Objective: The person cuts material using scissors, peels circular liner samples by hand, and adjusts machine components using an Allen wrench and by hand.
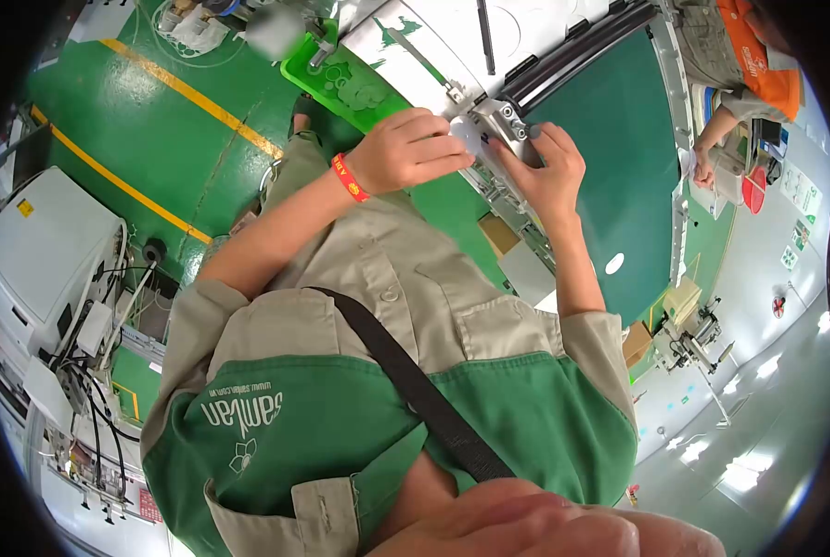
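My left hand point(410, 153), with a red band at its wrist, has its fingers bent together at a small whitish translucent round piece point(467, 136). Just right of that piece is a silver metal block point(502, 119) with round fittings, at the corner of the machine. My right hand point(546, 172) grips this block, thumb on its near side and fingers curled around its right end. The fingertips of my right hand are partly hidden. A dark green belt surface point(619, 139) stretches away to the right of the block.
A bright green tray point(359, 91) lies left of the machine's white top point(424, 37). A dark roller point(582, 56) runs up and right from the block. Across the belt, a co-worker in an orange vest point(758, 65) has a hand near the belt's far edge.
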The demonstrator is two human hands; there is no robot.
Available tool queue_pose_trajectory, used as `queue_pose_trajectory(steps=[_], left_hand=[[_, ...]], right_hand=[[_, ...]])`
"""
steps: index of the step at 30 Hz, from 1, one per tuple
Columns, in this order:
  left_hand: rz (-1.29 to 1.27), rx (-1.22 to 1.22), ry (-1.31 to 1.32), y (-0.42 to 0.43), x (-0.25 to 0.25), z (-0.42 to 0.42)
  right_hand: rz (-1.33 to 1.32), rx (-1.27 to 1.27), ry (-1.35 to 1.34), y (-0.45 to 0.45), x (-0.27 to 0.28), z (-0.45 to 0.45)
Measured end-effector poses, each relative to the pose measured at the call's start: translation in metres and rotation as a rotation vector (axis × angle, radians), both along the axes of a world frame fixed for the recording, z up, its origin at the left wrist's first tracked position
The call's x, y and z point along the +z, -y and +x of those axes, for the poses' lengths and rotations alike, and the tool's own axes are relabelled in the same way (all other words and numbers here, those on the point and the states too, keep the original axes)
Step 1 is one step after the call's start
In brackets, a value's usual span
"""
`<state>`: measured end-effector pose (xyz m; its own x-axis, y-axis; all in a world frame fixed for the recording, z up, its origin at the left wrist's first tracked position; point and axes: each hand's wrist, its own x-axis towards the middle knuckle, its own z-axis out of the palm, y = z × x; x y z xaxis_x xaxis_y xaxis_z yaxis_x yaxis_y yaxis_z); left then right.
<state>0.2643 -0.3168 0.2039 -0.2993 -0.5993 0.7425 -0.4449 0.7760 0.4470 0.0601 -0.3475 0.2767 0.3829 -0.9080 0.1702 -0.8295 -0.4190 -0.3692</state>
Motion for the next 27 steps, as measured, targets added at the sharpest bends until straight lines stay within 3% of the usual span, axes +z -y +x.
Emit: queue_pose_trajectory(steps=[19,25,27], left_hand=[[0.086,-0.083,0.062,0.008,-0.004,-0.009],[0.134,0.016,0.063,0.003,-0.001,-0.011],[0.215,0.220,0.096,-0.003,0.010,-0.006]], right_hand=[[0.012,0.032,-0.002,0.003,0.000,-0.004],[-0.008,0.032,0.030,0.003,-0.002,-0.004],[-0.012,0.034,0.064,0.003,-0.003,-0.004]])
